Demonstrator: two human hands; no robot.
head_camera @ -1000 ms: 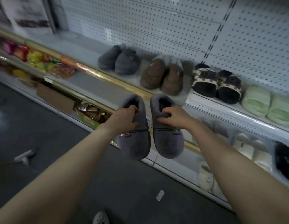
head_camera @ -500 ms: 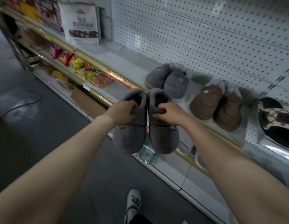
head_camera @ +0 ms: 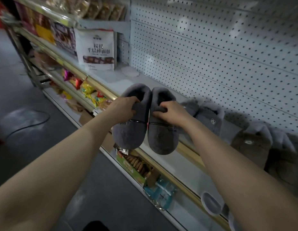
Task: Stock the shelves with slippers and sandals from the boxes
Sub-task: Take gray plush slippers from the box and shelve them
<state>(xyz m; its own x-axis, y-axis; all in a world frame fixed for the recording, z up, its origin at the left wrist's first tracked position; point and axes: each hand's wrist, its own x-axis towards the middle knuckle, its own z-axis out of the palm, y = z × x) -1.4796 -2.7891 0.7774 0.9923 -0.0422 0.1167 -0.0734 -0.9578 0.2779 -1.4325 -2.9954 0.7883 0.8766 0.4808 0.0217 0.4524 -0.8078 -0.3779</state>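
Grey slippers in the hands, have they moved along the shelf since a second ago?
Yes. The held grey slippers moved left: earlier level with the brown pair, now left of the shelved grey pair, by bare shelf.

Light: dim and cool, aisle underlit, brightest on the white pegboard (head_camera: 220, 52).
Glare: pale soft patches up there, and a thin sheen along the gold shelf edge (head_camera: 101, 88).
Shadows: floor (head_camera: 36, 147) sinking near black at lower left, corners darkened.
Blur: snack packets (head_camera: 44, 30) top left smeared, brown slippers (head_camera: 251, 145) at right soft.
Focus: crispest mid-frame, fuzz on the grey slippers (head_camera: 129, 135) clear, white bag (head_camera: 96, 49) print legible.
Distortion: wide-angle stretch, left forearm (head_camera: 44, 172) and right forearm (head_camera: 253, 172) ballooning at the bottom edge.
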